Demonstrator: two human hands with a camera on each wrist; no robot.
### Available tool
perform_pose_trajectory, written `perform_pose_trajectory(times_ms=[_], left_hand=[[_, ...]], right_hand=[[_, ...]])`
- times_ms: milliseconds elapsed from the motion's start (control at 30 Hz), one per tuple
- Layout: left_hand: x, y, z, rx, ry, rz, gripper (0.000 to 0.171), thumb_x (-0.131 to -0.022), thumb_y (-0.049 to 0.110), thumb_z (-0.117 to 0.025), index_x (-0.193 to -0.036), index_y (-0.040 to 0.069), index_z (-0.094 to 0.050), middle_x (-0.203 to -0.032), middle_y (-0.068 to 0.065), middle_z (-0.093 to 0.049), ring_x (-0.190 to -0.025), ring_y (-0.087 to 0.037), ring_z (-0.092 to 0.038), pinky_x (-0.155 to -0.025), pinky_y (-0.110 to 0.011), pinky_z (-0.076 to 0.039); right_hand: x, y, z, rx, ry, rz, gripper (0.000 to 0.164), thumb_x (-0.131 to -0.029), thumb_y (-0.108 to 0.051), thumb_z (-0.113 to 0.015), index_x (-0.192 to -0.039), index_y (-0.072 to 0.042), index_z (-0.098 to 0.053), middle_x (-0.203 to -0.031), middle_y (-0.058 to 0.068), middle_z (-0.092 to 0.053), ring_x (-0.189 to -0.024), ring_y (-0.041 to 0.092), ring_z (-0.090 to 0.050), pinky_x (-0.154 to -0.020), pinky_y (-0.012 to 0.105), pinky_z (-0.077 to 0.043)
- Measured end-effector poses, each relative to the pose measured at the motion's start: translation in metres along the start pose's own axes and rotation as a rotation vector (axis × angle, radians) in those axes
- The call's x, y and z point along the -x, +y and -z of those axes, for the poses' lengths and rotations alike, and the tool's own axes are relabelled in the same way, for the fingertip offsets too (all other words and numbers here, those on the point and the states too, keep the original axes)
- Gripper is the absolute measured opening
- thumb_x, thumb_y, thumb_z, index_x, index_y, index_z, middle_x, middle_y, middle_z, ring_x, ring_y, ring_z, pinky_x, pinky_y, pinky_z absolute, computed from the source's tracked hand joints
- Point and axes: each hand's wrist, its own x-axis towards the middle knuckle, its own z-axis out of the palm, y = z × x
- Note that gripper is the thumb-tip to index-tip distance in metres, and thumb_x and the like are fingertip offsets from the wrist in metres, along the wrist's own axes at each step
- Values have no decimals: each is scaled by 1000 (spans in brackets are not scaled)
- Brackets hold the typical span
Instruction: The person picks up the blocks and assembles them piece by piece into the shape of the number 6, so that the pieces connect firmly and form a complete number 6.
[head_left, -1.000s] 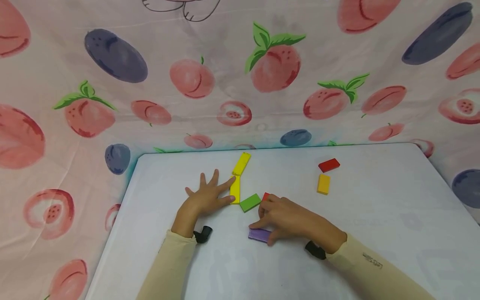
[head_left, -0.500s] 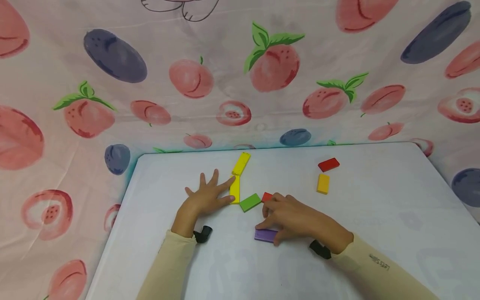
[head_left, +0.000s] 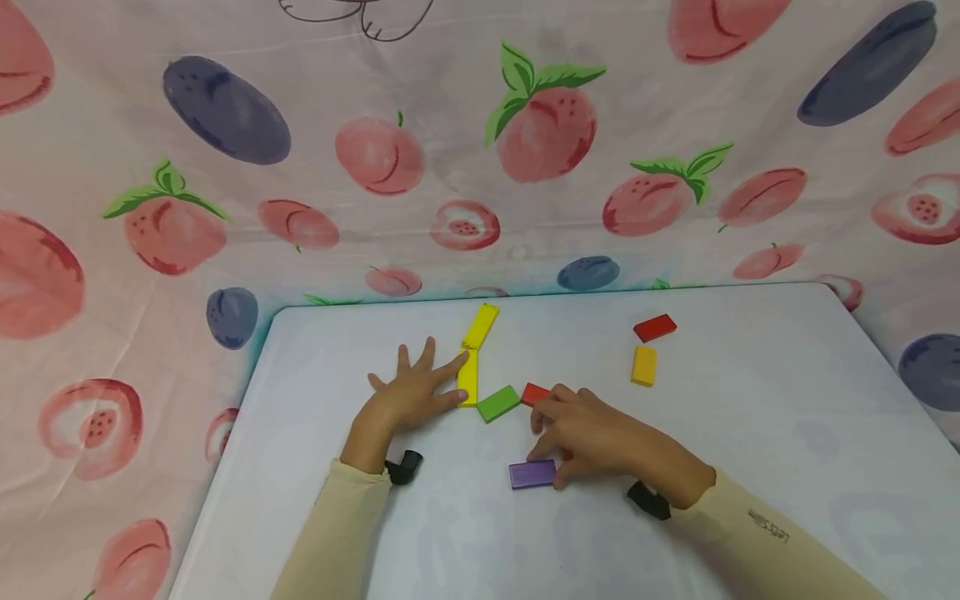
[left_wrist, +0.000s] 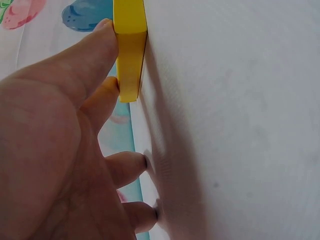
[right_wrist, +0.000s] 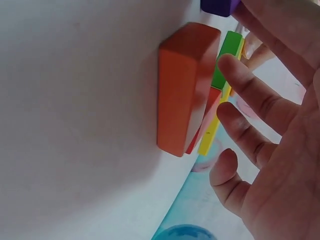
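My left hand [head_left: 411,393] lies with spread fingers on the white table, thumb and index fingertips against the side of a yellow block [left_wrist: 131,50]. Another yellow block [head_left: 480,326] meets its far end at an angle. A green block [head_left: 498,403] adjoins its near end, followed by a red block [head_left: 534,394] partly behind my right hand [head_left: 592,435]. That hand pinches the right part of a purple block [head_left: 531,475] between thumb and index finger. Its other fingers hang loosely bent. Under the palm stands an orange block [right_wrist: 182,90], mostly hidden in the head view.
Toward the back right lie another red block [head_left: 655,327] and an orange-yellow block [head_left: 643,366]. The white table [head_left: 712,533] ends at the back against a fruit-printed cloth [head_left: 450,167]. Black wrist cameras sit under both wrists.
The purple block has shifted right, then stayed almost still while my right index finger slid right along its edge. More of the red block shows. My left hand has stayed put.
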Motion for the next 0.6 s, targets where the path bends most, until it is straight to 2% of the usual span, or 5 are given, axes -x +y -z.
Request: perform_pose_trajectory(times_ms=[333, 600], left_hand=[[-1, 0, 1, -20, -5, 8, 69, -97, 62, -56, -157, 52, -25, -174, -10, 1, -155, -52, 13, -100, -91, 4], [-1, 0, 0, -20, -5, 5, 69, -97, 62, -56, -157, 52, -25, -174, -11, 1, -155, -52, 13, -99, -92, 3]], right_hand=[[7, 0, -1, -2, 23, -33, 31, -76, -42, -90, -106, -39, -81, -120, -7, -62, -116, 13, -43, -89, 39, -44], [9, 0, -3, -8, 21, -59, 21, -75, -41, -91, -93, -34, -81, -121, -7, -61, -117, 15, -44, -93, 42, -44]])
